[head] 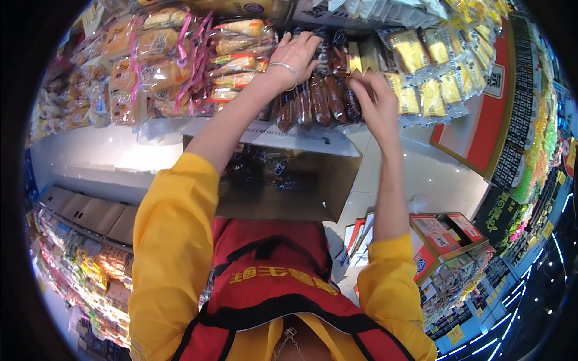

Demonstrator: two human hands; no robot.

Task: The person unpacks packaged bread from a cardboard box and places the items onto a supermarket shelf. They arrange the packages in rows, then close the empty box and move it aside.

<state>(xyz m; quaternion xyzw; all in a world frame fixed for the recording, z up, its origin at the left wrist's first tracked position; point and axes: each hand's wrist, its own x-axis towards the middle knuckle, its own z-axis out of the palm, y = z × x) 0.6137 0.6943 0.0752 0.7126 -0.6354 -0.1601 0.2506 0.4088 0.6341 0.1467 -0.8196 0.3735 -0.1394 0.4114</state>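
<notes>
My left hand [295, 56], with a silver bangle at the wrist, lies palm down over a row of dark brown wrapped snacks [319, 106] on the display. Its fingers are slightly spread, and no package shows in its grasp. At the right end of that row is my right hand [377, 97], fingers bent, next to an upper dark brown package [339, 56]. Whether those fingertips pinch a wrapper is hard to tell. Below both hands an open cardboard box [275, 198] stands in front of me, with more dark wrapped packages [271, 169] inside.
Packaged bread rolls [156, 45] with pink ribbons and long wrapped pastries [235, 63] fill the left display. Yellow wrapped cakes [408, 52] lie to the right. A red display panel [474, 131] slants beyond them. Cartons [440, 234] stand at lower right on the tiled floor [420, 167].
</notes>
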